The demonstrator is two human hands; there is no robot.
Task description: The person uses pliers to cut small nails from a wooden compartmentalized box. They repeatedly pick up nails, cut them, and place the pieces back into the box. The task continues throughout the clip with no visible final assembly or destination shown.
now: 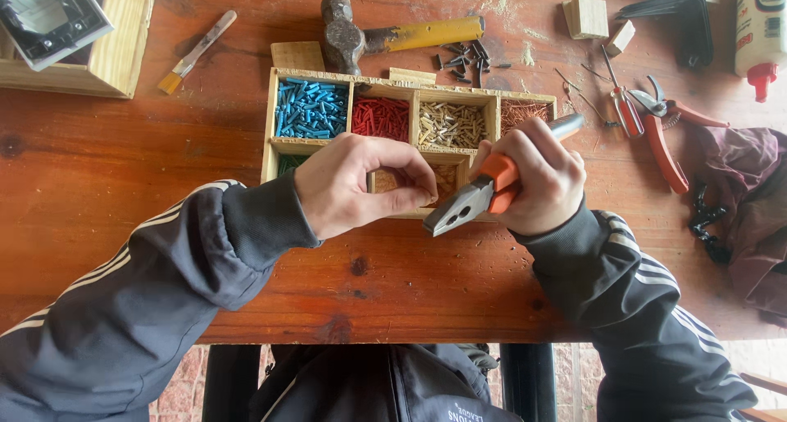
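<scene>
Seen from above, a person in a dark striped jacket works at a reddish wooden table (106, 192). At far left lies one small brush (195, 54). The left hand (357, 184) curls over the near edge of one wooden compartment box (272, 118), thumb and forefinger pinched narrowly together; whether they grip a small piece cannot be told. Just right of it, the right hand (537, 180) is closed around one pair of orange-handled pliers (484, 194). Their long axis slants from upper right down to lower left, the nose ending just beside the left fingertips, so the left hand is nearer it. The box's rear row shows four compartments: blue, red, pale and coppery pieces. Behind it rests one hammer (385, 38); at right, one pair of red shears (664, 131).
</scene>
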